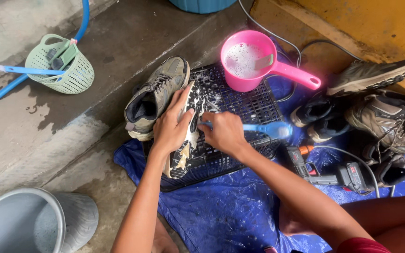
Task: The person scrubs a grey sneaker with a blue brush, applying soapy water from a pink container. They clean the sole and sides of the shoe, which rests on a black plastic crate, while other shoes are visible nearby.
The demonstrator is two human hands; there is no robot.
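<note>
- Head view: the left hand [170, 127] gripped a shoe [189, 129], sole up, on the black crate [254, 105].
- The right hand [223, 132] held a blue brush [266, 128] against that shoe.
- A pink scoop [251, 61] of suds stood behind the crate.

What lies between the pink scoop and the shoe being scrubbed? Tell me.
In the head view, only bare black plastic grid lies between the pink scoop and the shoe being scrubbed.
</note>
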